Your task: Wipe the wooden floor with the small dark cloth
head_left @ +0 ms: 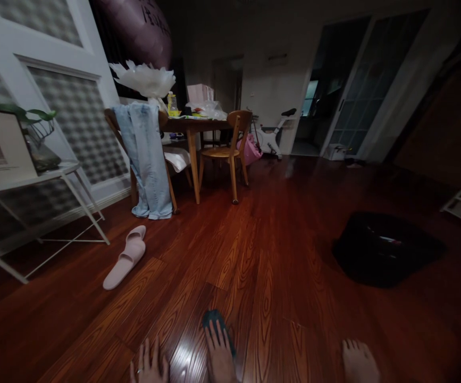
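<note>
At the bottom of the view my right hand lies flat on a dark green cloth, its fingers stretched out and slightly apart. The cloth rests on the reddish-brown wooden floor and shows beyond the fingertips and along the right side of the hand. Left of it, my left hand is over the floor with fingers spread and a ring on one of them. It holds nothing. Whether its palm touches the floor is cut off by the frame's edge.
A bare foot is at the lower right. A pink slipper lies ahead on the left, near a white side table. A black bulky object sits on the right. Farther off stand a wooden chair and jeans draped over another chair.
</note>
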Available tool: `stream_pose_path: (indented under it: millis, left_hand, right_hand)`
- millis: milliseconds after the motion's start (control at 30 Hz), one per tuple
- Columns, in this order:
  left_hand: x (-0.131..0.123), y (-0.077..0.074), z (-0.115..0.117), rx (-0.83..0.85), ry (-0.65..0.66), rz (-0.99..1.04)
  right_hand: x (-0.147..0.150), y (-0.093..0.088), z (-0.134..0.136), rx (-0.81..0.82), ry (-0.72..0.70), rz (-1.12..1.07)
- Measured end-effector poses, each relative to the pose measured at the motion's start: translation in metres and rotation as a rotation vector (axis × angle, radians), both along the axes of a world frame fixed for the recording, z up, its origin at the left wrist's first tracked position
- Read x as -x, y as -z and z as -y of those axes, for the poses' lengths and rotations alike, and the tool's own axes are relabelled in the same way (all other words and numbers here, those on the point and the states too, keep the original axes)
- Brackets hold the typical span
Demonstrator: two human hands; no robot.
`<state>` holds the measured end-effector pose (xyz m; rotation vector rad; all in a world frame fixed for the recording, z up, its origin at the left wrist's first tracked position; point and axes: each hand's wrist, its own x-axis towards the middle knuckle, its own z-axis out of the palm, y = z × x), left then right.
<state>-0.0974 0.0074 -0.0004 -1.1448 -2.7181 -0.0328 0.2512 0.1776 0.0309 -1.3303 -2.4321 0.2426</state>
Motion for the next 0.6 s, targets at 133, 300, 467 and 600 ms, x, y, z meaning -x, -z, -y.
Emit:
stream_pose_path:
  millis: [133, 300, 467, 600]
  left_hand:
    - [0.001, 0.001, 0.001, -0.010, -0.006, 0.009]
    - [0.001, 0.004, -0.001, 0.000, -0.016, -0.006]
    - [0.000, 0.004, -0.001, -0.002, -0.022, -0.010]
    - [0.000, 0.003, 0.000, -0.021, -0.008, 0.010]
  right_hand:
    - [-0.170, -0.027, -0.035, -0.297, 0.294, -0.138]
    - [-0.039, -0.022, -0.003, -0.033, -0.164, 0.030]
    - [0.132, 0.000, 0.027, 0.026, -0.315, 0.055]
    - [0.145, 0.004, 0.002, 0.159, -0.280, 0.086]
